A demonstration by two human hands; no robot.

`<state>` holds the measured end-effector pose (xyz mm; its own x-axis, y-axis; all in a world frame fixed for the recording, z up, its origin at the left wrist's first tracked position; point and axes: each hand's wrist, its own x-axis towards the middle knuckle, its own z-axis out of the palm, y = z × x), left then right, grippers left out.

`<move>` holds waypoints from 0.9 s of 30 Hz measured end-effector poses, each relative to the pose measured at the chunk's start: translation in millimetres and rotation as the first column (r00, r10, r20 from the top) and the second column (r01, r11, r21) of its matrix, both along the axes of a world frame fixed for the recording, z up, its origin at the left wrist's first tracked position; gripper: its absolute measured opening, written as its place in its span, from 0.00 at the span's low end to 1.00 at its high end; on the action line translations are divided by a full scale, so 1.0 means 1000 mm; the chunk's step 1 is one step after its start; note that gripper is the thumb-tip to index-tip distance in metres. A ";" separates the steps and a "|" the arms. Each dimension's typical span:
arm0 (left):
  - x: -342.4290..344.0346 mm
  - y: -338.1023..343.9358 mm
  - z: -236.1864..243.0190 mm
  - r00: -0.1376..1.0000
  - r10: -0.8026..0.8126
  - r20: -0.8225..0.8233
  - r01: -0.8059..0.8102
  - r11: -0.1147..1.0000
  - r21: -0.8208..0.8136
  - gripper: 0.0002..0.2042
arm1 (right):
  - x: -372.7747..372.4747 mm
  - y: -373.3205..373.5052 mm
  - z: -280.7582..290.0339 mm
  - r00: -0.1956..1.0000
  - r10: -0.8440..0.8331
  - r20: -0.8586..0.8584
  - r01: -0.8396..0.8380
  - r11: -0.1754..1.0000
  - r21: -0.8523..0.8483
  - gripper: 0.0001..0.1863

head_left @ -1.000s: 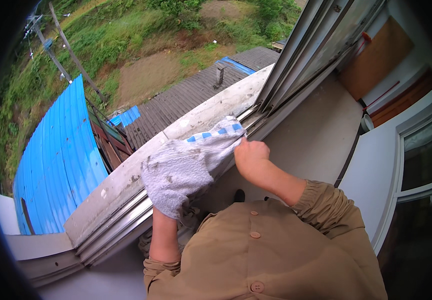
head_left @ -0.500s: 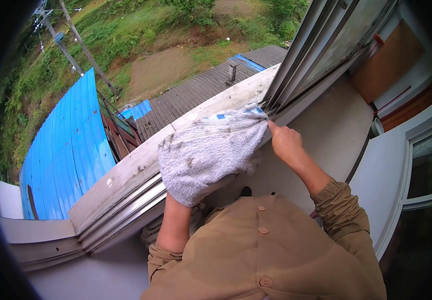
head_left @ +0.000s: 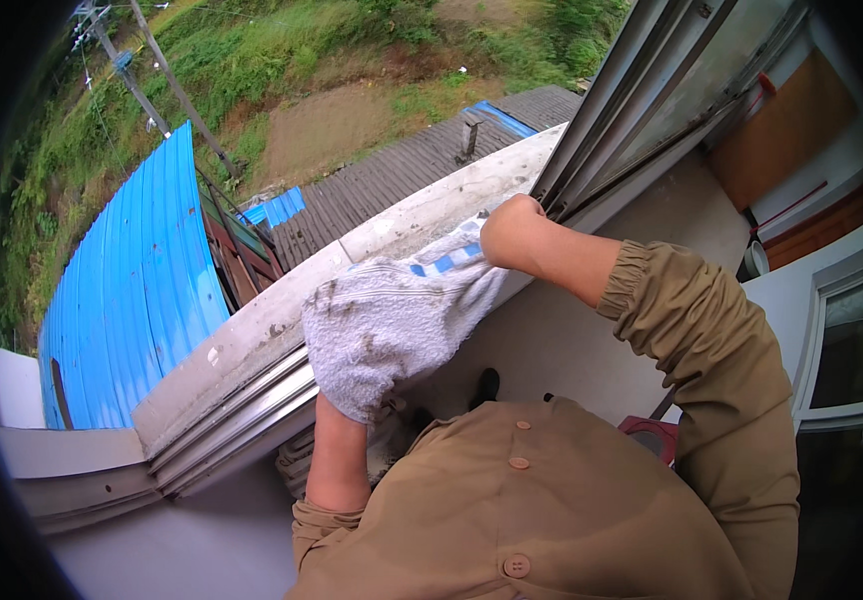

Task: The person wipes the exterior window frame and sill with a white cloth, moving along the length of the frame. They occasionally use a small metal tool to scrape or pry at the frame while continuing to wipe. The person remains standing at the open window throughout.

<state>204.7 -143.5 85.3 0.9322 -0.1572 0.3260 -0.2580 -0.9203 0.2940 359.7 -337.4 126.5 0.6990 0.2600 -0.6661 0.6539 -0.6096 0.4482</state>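
A pale grey-white towel [head_left: 382, 315] with blue checks along one edge and dark dirt smudges lies across the window sill [head_left: 192, 380] and its metal tracks. My right hand [head_left: 518, 236] is closed on the towel's far right corner, close to the foot of the sliding window frame [head_left: 617, 110]. Under the towel's near left end my left hand is covered; only the wrist and my left forearm [head_left: 339, 465] come out, so its fingers are hidden. Between the two hands the cloth is pulled into folds.
Outside and below the open window are a blue metal roof [head_left: 132, 290], a grey corrugated roof [head_left: 382, 185] and a grassy slope. A white door or window panel [head_left: 802, 300] stands at the right. A red object [head_left: 649, 436] is beside my right sleeve.
My right hand has moved left and slightly up, its wrist turning over the towel's corner. The cloth's right part is now bunched toward that hand, and its checked edge shows more.
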 end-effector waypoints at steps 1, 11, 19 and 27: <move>0.005 -0.009 0.001 0.999 -0.027 0.023 0.028 0.999 -0.027 0.28 | 0.011 -0.002 -0.008 0.998 -0.066 0.010 0.066 0.995 -0.068 0.12; 0.037 -0.058 -0.005 0.990 -0.074 0.121 0.087 0.991 -0.105 0.29 | 0.014 -0.043 -0.027 0.983 0.010 0.185 0.002 0.998 -0.061 0.11; -0.018 0.024 -0.033 0.992 0.114 0.058 -0.117 0.992 0.052 0.32 | -0.075 -0.031 -0.023 0.949 -0.288 0.124 0.235 0.914 0.330 0.18; -0.019 0.031 -0.048 0.975 0.211 0.069 -0.221 0.948 0.230 0.33 | -0.106 -0.019 -0.008 0.962 -0.273 0.004 0.230 0.817 0.529 0.25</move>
